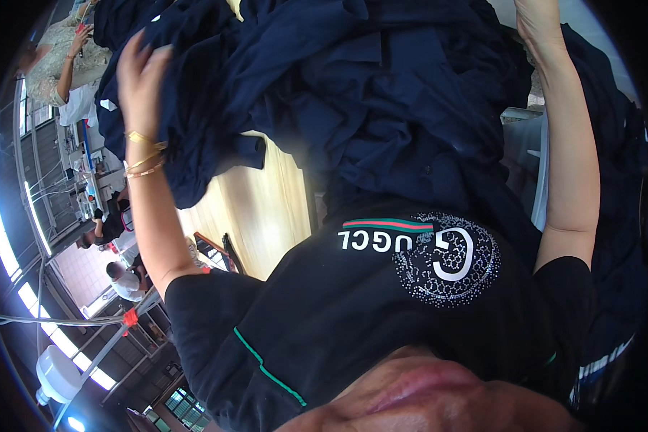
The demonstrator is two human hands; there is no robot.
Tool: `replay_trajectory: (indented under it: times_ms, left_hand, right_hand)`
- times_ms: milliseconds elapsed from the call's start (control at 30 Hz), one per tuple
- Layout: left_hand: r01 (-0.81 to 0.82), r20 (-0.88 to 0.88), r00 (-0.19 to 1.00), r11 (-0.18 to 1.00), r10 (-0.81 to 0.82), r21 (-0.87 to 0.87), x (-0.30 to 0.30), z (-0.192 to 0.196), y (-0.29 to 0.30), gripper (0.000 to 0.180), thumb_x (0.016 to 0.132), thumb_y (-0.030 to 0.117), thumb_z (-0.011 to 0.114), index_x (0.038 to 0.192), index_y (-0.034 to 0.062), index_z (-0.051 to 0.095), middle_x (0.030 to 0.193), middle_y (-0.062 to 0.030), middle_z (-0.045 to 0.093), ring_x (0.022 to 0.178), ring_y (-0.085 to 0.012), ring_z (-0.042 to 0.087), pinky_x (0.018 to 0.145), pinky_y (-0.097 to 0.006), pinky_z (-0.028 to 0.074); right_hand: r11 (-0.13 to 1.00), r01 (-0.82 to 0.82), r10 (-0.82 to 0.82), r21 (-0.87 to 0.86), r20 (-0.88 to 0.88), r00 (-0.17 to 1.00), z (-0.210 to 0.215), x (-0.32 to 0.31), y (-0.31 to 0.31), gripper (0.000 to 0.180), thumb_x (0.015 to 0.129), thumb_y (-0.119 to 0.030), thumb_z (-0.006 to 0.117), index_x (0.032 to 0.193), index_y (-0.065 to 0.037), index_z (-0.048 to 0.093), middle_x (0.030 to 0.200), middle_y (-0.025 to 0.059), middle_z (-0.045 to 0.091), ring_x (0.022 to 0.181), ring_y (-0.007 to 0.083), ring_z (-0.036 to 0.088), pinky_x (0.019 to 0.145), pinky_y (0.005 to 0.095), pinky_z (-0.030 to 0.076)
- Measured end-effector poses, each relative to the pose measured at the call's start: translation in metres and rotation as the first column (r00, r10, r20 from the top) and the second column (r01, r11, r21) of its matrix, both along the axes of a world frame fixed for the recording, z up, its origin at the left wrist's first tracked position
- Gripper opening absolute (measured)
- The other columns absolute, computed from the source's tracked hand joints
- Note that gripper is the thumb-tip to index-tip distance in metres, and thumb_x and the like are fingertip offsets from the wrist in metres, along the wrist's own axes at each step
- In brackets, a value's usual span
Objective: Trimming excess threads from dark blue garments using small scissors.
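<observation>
A big heap of dark navy cloth [381, 93] spreads in front of me and hangs down close against my body. At the upper left, my left hand [141, 75] is raised over the cloth, blurred, thumb and fingers apart, with nothing visible between them. Two gold-coloured bracelets [145, 155] circle that wrist. My right arm reaches up along the right side of the heap. My right hand [540, 21] is cut off by the top edge, so its fingers and anything in them are hidden.
A pale wood-grain tabletop [255, 201] shows beneath the cloth. Beside my right arm is a greyish-white plastic surface [523, 162]. Several people work on the left, one in white [127, 281]. A white lamp bulb [57, 374] and a pole with red tape [129, 318] are at lower left.
</observation>
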State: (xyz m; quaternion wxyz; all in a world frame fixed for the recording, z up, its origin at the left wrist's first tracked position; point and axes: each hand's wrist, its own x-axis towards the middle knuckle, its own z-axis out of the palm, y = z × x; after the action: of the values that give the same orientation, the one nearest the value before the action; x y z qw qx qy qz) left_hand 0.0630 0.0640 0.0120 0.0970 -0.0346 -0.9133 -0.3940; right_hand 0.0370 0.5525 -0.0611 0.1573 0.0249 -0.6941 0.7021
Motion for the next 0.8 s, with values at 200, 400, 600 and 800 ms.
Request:
replay_trajectory:
  times_ms: [200, 400, 600, 800]
  left_hand:
    - [0.433, 0.176, 0.9, 0.776, -0.398, -0.459, 0.062, -0.032, 0.091, 0.058, 0.09, 0.003, 0.071, 0.146, 0.0047, 0.054, 0.146, -0.0154, 0.057, 0.135, -0.027, 0.056, 0.111, -0.034, 0.045]
    - [0.127, 0.195, 0.968, 0.98, -0.155, 0.152, 0.067, -0.006, -0.011, 0.046, 0.085, -0.012, 0.044, 0.121, -0.0046, 0.072, 0.122, -0.0115, 0.073, 0.117, -0.0201, 0.066, 0.109, -0.029, 0.045]
    - [-0.29, -0.353, 0.932, 0.739, 0.076, -0.608, 0.073, -0.01, -0.006, 0.041, 0.083, -0.003, 0.058, 0.119, 0.009, 0.074, 0.136, -0.0144, 0.061, 0.126, -0.033, 0.059, 0.108, -0.04, 0.047]
    - [0.257, -0.224, 0.858, 0.764, -0.462, -0.592, 0.086, -0.042, 0.165, 0.037, 0.086, 0.029, 0.081, 0.12, 0.0144, 0.075, 0.13, -0.0071, 0.067, 0.117, -0.0273, 0.062, 0.098, -0.038, 0.046]
  right_hand:
    - [0.995, -0.1, 0.099, 0.003, 0.064, 0.993, 0.0, -0.006, -0.01, 0.032, 0.096, -0.025, 0.074, 0.121, -0.005, 0.074, 0.084, -0.0063, 0.064, 0.068, 0.0025, 0.048, 0.058, 0.0198, 0.033]
    - [0.981, -0.182, 0.176, 0.059, 0.103, 0.979, 0.009, 0.013, -0.015, 0.033, 0.097, -0.02, 0.073, 0.122, 0.001, 0.073, 0.101, 0.0018, 0.072, 0.086, 0.009, 0.063, 0.077, 0.0223, 0.048]
    - [0.884, -0.444, 0.433, 0.146, 0.101, 0.896, -0.003, 0.012, -0.035, 0.027, 0.092, -0.01, 0.078, 0.116, 0.002, 0.074, 0.086, -0.0043, 0.065, 0.075, 0.0039, 0.055, 0.067, 0.0194, 0.044]
    - [0.874, -0.446, 0.409, 0.191, 0.204, 0.889, -0.004, 0.01, -0.023, 0.026, 0.092, -0.009, 0.077, 0.116, 0.003, 0.074, 0.086, -0.0046, 0.065, 0.073, 0.0036, 0.054, 0.065, 0.0195, 0.043]
